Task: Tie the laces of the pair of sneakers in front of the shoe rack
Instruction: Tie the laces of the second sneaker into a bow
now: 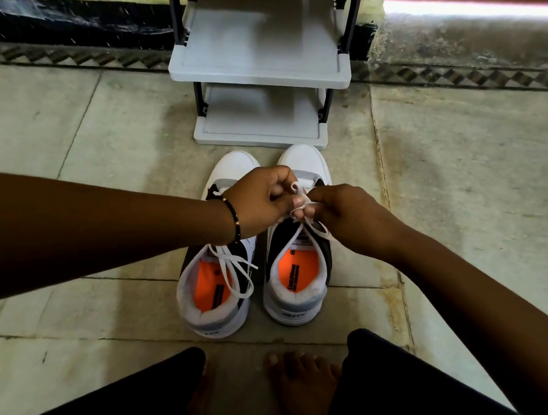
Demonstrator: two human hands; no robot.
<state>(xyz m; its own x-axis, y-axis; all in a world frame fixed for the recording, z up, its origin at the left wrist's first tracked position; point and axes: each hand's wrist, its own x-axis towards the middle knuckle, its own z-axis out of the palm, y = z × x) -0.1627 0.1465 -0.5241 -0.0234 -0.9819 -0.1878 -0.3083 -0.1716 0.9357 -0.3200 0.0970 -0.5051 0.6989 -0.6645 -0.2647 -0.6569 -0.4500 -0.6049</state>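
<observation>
Head view looks down on a pair of white sneakers with black sides and orange insoles, standing side by side on the tiled floor (478,163) with their toes just in front of the grey shoe rack (260,67). Over the right sneaker (295,272) a white lace (311,227) is drawn up from the tongue into the fingers of both hands, and a small loop of it sticks up between them. The left hand (261,197) is curled, thumb and fingers pinching the lace near the loop; a dark beaded bracelet (233,218) circles its wrist. The right hand (348,213) meets it from the other side, fingertips pressed together on the same lace, touching the left hand's fingers. Both forearms reach forward and converge above the shoe. The left sneaker (214,289) lies partly under the left wrist, its lace ends lying loose across the opening. Bare toes (301,366) rest on the floor near the heels.
</observation>
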